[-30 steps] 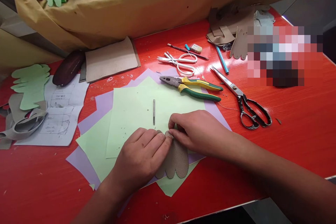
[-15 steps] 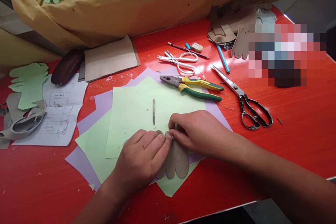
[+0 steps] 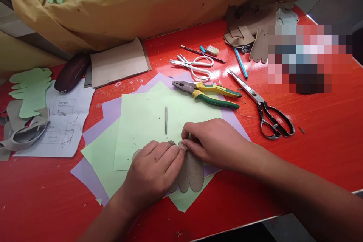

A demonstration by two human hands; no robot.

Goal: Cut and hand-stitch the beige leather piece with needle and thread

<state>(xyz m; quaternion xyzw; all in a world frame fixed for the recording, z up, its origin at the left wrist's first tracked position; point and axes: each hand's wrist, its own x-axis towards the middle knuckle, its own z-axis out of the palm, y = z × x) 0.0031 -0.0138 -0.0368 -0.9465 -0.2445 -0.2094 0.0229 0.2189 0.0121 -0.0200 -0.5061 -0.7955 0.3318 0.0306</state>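
A: Where's our piece?

B: The grained, grey-brown, leather-like piece with rounded lobes [image 3: 190, 176] is nearer us than the steel pliers with yellow-and-green handles [image 3: 208, 97], partly under our left hand [image 3: 155, 166].

A: Fingers?

B: Left ones curl over it, gripping near its upper edge. Our right hand [image 3: 211, 136] pinches that same edge, thumb to forefinger; whether anything small sits between them too, we can't tell.

A: Handling?

B: Light, we reckon. Looks thin and bendy, so it probably folds or creeps if we tug one side. Grain seems grippy, hardly fragile.

A: Best hold?

B: We'd keep the left palm flat on it, right fingertips on the edge. Skip the free lobes, farthest from the pliers; they'd likely flop.

A: Surface?

B: Smooth pale-green paper sheets [image 3: 136, 121], under and left of the pliers. They may slide, so we press gently.
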